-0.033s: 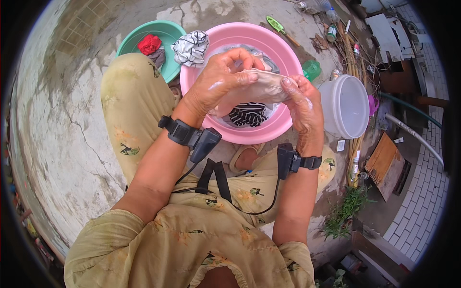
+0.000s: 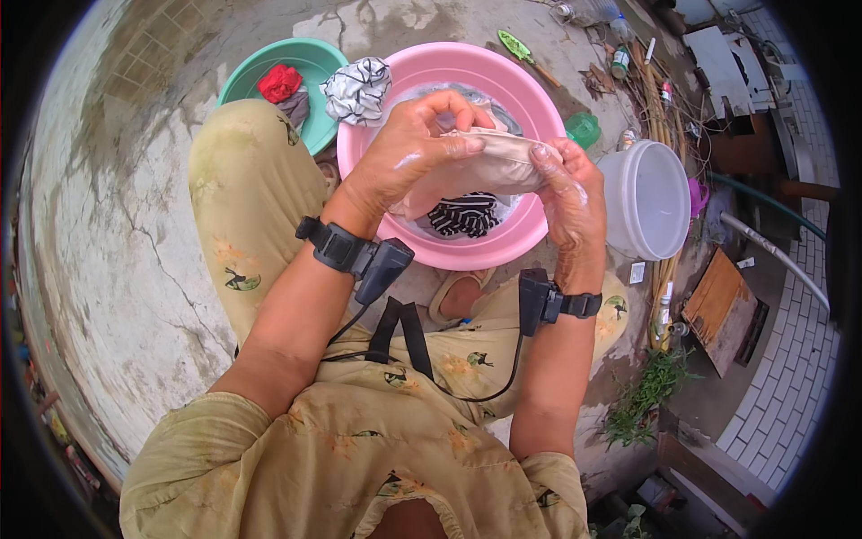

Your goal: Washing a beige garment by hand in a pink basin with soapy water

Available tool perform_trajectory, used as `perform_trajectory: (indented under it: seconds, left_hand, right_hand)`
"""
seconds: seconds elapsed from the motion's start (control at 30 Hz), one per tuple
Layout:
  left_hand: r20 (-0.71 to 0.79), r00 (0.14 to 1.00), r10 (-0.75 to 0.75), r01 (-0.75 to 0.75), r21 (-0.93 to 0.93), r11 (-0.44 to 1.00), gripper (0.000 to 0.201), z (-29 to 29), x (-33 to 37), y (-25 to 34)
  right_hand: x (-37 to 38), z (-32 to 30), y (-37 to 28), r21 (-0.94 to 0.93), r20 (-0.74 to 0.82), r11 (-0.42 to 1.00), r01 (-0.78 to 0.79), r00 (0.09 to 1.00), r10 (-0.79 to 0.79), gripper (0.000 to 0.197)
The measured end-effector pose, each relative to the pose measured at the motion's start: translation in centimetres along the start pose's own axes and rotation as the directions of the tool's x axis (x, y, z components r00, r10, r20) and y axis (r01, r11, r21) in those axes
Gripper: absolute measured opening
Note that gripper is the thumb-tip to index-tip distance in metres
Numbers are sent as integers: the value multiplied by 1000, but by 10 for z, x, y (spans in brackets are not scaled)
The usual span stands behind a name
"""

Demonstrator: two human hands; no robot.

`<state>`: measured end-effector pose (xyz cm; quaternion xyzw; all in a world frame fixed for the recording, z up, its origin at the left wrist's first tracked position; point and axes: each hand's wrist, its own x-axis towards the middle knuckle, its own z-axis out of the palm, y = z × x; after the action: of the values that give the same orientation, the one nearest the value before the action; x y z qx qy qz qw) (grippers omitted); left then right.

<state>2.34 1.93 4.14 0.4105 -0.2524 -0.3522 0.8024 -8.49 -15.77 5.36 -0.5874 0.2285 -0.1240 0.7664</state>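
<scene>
A pale pinkish garment (image 2: 498,166) is stretched between my two hands over the pink basin (image 2: 449,56); its exact kind is unclear. My left hand (image 2: 415,139) pinches its upper edge with thumb and fingers. At the other end, my right hand (image 2: 570,184) grips it between thumb and fingers. White suds cling to both hands. Beneath the garment, a black-and-white striped cloth (image 2: 462,216) lies in the basin among suds and greyish fabric. A white cloth with dark lines (image 2: 357,90) is bunched at the basin's left rim.
Left of the pink basin stands a green basin (image 2: 260,58) holding a red cloth (image 2: 279,83) and a grey one. A translucent white bucket (image 2: 654,202) is at the right, near a green plastic bottle piece (image 2: 582,130). A green brush (image 2: 516,45) lies beyond the basin.
My right hand has shifted very slightly to the right with its end of the garment. My left hand stays in place.
</scene>
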Motion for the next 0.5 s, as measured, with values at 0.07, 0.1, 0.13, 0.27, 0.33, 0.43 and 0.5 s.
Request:
perform_trajectory:
  seconds: [0.07, 0.1, 0.13, 0.27, 0.33, 0.43, 0.5]
  left_hand:
    - [-35, 999, 34, -28, 154, 988, 18, -2, -1, -2]
    - [-62, 998, -10, 19, 141, 990, 19, 0, -1, -3]
    - [-89, 995, -54, 65, 127, 990, 21, 0, -2, -3]
    - [-135, 984, -120, 148, 223, 964, 22, -11, -2, -10]
    - [-145, 987, -65, 87, 157, 984, 22, -11, -1, -10]
    - [-150, 988, -47, 50, 22, 998, 20, -2, -2, -9]
    - [-152, 987, -46, 49, 18, 999, 24, 3, -2, -2]
  right_hand:
    - [1, -2, -1, 11, 6, 1000, 28, 1000, -28, 25]
    - [1, -3, -1, 21, 7, 998, 57, 998, -57, 26]
    - [0, -3, -2, 21, 9, 998, 58, 998, -58, 26]
    - [-6, 2, -8, -76, 46, 990, 122, 992, -118, 19]
    - [-6, 0, -10, -166, 50, 973, 160, 987, -153, 17]
    - [-5, -5, -9, -279, 144, 907, 316, 947, -286, 18]
    - [-5, -5, -9, -312, 135, 896, 317, 948, -289, 18]
